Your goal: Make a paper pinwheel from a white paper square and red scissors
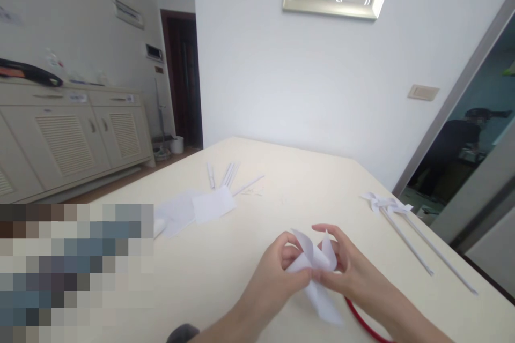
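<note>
Both hands meet over the near part of a cream table [249, 257]. My left hand [273, 268] and my right hand [348, 265] pinch a white folded paper pinwheel head [316, 262] between their fingertips, just above the tabletop. Its pointed flaps stick up between the thumbs, and one flap hangs down toward me. A red curved object [362, 321] lies on the table under my right wrist, partly hidden.
Two finished white pinwheels on sticks [402, 225] lie at the right edge. Square paper sheets [201, 208] and several rolled paper sticks [227, 174] lie farther back on the left. A blurred patch covers the lower left. A person stands in the doorway at far right.
</note>
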A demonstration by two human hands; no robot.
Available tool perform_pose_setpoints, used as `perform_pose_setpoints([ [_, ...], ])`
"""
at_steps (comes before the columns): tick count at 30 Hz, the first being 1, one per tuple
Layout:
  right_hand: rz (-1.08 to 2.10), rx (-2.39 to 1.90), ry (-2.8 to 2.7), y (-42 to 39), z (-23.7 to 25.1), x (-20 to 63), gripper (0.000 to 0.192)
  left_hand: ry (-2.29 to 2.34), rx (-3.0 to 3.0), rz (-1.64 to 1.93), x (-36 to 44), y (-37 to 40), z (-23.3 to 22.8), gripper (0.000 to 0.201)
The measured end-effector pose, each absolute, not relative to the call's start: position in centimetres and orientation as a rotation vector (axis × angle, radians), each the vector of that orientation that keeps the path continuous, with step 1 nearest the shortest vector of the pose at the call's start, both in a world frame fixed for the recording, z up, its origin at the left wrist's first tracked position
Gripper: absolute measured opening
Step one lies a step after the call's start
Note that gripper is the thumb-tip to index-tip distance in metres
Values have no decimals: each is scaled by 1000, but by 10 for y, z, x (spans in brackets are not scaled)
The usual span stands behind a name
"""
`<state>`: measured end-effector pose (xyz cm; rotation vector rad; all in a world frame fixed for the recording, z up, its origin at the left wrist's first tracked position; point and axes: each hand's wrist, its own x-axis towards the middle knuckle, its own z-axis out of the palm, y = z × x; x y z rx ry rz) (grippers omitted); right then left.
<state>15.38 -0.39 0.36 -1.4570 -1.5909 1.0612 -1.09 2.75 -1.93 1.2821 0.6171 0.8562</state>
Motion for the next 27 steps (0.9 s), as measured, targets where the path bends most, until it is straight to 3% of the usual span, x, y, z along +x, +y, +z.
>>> perform_pose_setpoints([
  [2,906,-1493,-1818,17,17,156,54,661,1302,859,-12,34,-22,21],
  [4,782,-1511,-1873,47,29,156,37,722,1321,846,-12,41,-27,21],
  [9,488,-1534,-2071,127,37,132,23,847,1344,776,-10,48,-40,21],
  [17,276,-1532,-2333,172,25,66,30,951,1413,770,-11,59,-52,23],
  [27,296,-1694,-2553,222,11,29,30,972,1411,735,-18,65,-52,24],
])
